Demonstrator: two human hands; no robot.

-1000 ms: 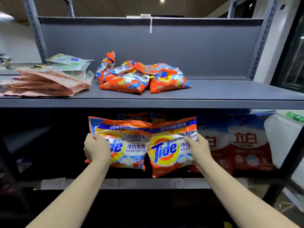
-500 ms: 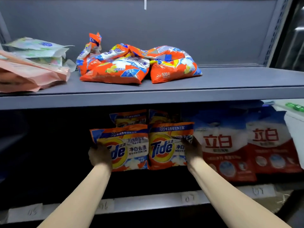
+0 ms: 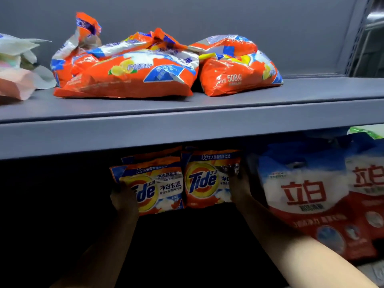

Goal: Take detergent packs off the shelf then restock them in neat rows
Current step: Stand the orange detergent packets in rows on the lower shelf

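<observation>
Head view: we see two upright Tide packs side by side on the dark lower shelf. The left hand (image 3: 124, 199) grips the left Tide pack (image 3: 154, 185) at its left edge; the right hand (image 3: 241, 187) grips the right Tide pack (image 3: 207, 179) at its right edge, fingers curled on it. Red-and-white packs (image 3: 311, 196) stand just right. On the grey upper shelf (image 3: 207, 125), orange packs (image 3: 133, 77) lie heaped near the left end.
</observation>
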